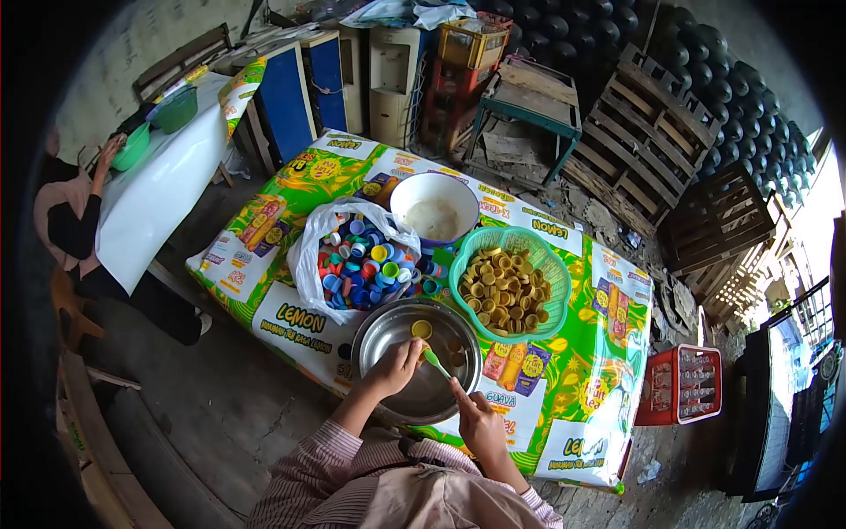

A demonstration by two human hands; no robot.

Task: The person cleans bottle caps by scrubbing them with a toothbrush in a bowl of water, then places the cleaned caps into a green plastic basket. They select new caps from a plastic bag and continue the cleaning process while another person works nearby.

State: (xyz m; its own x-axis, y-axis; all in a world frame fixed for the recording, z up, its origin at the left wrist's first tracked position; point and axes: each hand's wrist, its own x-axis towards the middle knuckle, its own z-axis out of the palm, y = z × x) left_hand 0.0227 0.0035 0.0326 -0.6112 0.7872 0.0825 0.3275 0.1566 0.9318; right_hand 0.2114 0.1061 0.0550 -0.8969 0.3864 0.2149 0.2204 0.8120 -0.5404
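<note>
Over the metal basin (471,333) my left hand (395,367) pinches a small yellow cap (426,348). My right hand (477,414) is closed around a green-handled brush (435,360), whose head is at that cap. Another yellow cap (421,329) lies in the basin, with a few dim ones in its bottom. To the right, a turquoise basket (558,295) holds several yellow-brown caps (507,286). Behind the basin on the left, a white plastic bag (308,251) is full of mixed-colour caps (366,264). A white bowl (434,204) with cloudy liquid stands behind them.
A printed cover lies on the table (577,353). Another person (75,207) sits at the left, a hand at a green basin (132,148). A red crate (679,385) stands on the floor at the right. Wooden pallets (643,132) and a small table (534,93) are behind.
</note>
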